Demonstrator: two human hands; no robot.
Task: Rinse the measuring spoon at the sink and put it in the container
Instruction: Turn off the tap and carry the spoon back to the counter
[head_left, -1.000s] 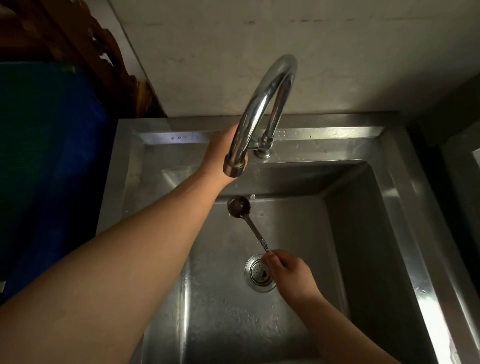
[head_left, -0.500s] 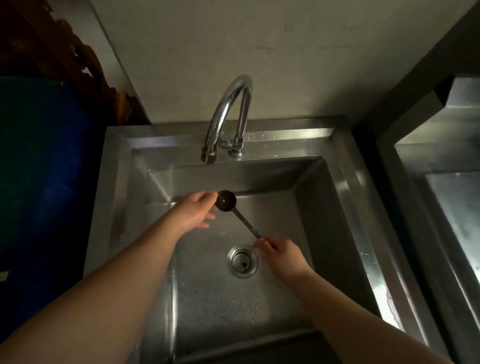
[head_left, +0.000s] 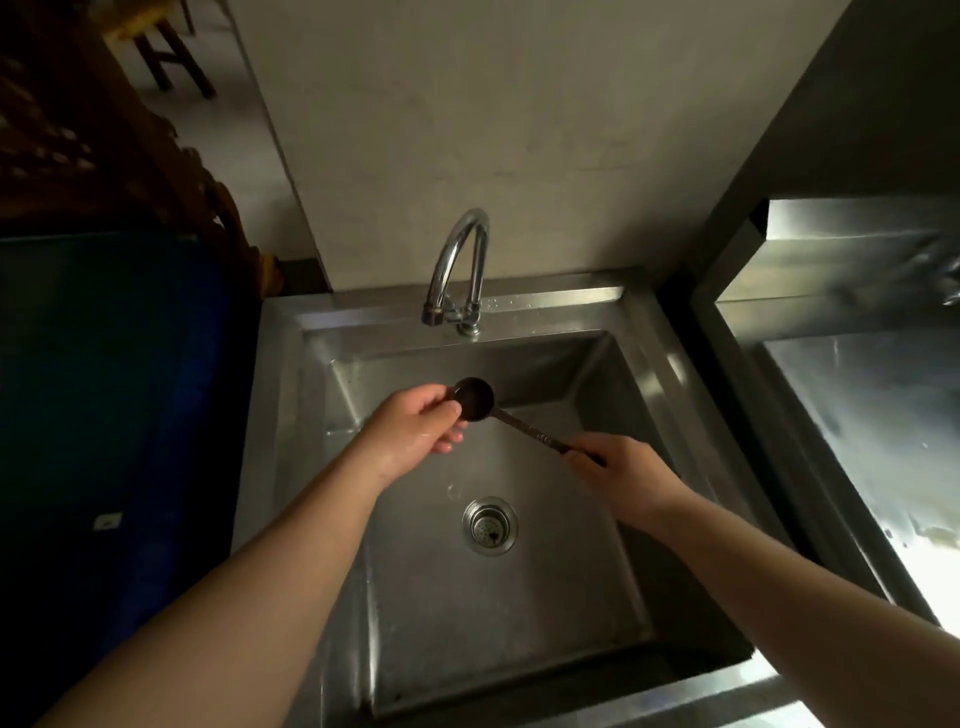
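The measuring spoon (head_left: 475, 397) has a dark round bowl and a long thin metal handle. It is held over the steel sink (head_left: 644, 374), below and in front of the curved chrome tap (head_left: 457, 260). My right hand (head_left: 623, 470) grips the end of the handle. My left hand (head_left: 415, 428) touches the bowl, with thumb and fingers around its left side. No water stream is visible from the tap. No container is in view.
A round drain strainer (head_left: 490, 526) sits in the sink floor below the hands. A second steel basin or counter (head_left: 857, 415) stands to the right. A dark blue surface (head_left: 104, 389) lies to the left, with wooden furniture (head_left: 104, 130) behind it.
My left hand left the tap and came down to the spoon's bowl. The camera pulled back and up, so the sink looks smaller. My right hand kept hold of the handle.
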